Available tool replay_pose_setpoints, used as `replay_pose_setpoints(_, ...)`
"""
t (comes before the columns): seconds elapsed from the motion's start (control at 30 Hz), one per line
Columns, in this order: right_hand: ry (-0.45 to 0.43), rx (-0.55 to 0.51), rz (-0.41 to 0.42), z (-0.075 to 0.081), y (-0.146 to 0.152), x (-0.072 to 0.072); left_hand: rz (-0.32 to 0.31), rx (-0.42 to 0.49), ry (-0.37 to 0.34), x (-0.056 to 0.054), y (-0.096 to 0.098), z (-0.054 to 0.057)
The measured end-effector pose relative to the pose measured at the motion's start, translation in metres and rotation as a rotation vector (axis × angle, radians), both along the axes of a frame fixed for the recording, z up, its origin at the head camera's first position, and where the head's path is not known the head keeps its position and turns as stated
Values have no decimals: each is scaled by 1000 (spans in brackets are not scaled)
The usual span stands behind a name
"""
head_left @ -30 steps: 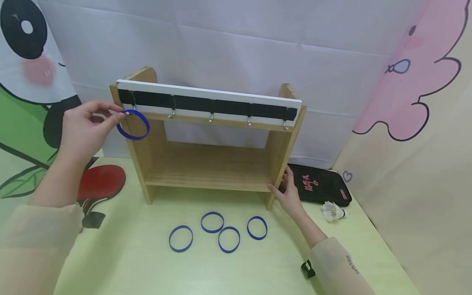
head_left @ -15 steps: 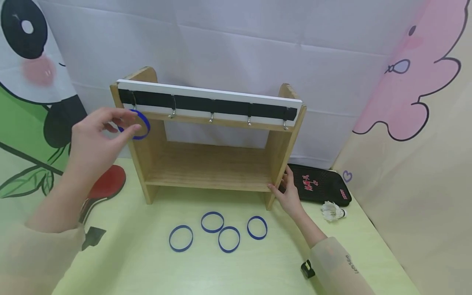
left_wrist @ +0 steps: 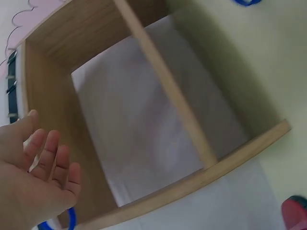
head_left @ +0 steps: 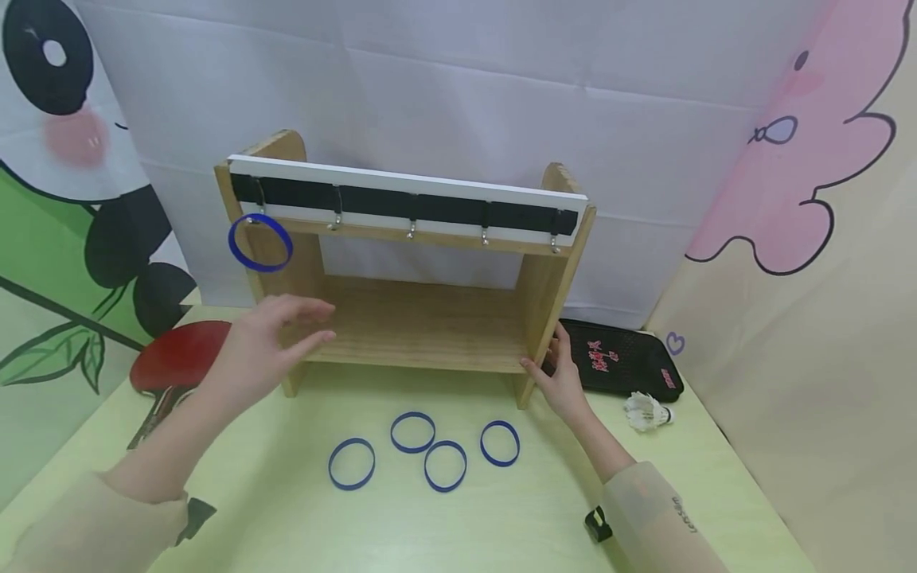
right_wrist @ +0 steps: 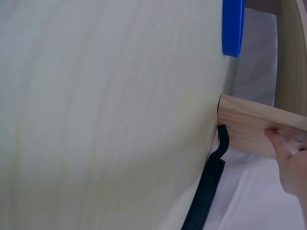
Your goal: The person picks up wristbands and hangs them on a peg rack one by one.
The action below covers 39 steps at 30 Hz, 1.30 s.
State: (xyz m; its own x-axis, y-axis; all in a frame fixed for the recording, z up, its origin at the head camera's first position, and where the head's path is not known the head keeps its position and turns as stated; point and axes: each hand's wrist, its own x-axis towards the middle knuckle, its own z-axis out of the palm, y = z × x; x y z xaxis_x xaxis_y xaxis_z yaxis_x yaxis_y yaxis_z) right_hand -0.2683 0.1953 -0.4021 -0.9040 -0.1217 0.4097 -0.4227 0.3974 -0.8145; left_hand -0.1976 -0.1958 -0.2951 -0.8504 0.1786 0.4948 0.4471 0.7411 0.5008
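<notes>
A blue ring [head_left: 265, 268] hangs from the leftmost hook on the front rail [head_left: 447, 205] of a wooden shelf [head_left: 401, 318]. Below it and apart from it is my left hand [head_left: 261, 350], its fingers relaxed and holding nothing, in front of the shelf's left side. Part of the hung ring [left_wrist: 72, 219] shows beneath that hand in the left wrist view. My right hand [head_left: 561, 386] grips the front edge of the shelf's right side panel, thumb at the front and fingers on the outer face. Several more blue rings [head_left: 351, 486] lie on the table before the shelf.
Several bare hooks [head_left: 411, 229] run along the rail. A red table tennis bat [head_left: 175, 354] lies at the left, partly behind my arm. To the right are a black case [head_left: 623, 358], a shuttlecock [head_left: 647, 411] and a small black object [head_left: 598, 524] by my sleeve.
My left hand has let go of the blue ring, which now hangs on the leftmost hook, and has moved down and to the right. My right hand has stayed on the shelf.
</notes>
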Motion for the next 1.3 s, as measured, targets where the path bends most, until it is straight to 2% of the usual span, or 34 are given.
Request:
replay_pose_setpoints(0.3, 9, 0, -1, 2, -2, 2, -138, -104, -154, -11, 6, -65)
replay_pose_setpoints(0.4, 2, 2, -2, 3, -2, 3, -178, -130, -180, -14, 5, -86)
replay_pose_setpoints(0.5, 10, -4, 1, 1, -2, 1, -209, -139, -199, -17, 5, -103)
replay_pose_setpoints(0.67, 19, -9, -5, -15, 4, -11, -263, -179, -215, -23, 3, -126)
replay_pose_setpoints(0.83, 16, -6, -11, -25, 8, -20, -301, -192, -260, -28, 5, -141)
replay_pose_setpoints(0.93, 23, -7, -8, -26, 9, -21, -327, -196, -287, -30, 5, -146)
replay_pose_setpoints(1.07, 33, -4, -8, -26, 9, -21, -328, -220, -316, -33, 5, -151)
replay_pose_setpoints(1.17, 32, -4, -5, -23, 8, -19, -333, -230, -333, -36, 5, -154)
replay_pose_setpoints(1.3, 26, -5, 8, -10, 2, -7, -355, -232, -344, -37, 4, -156)
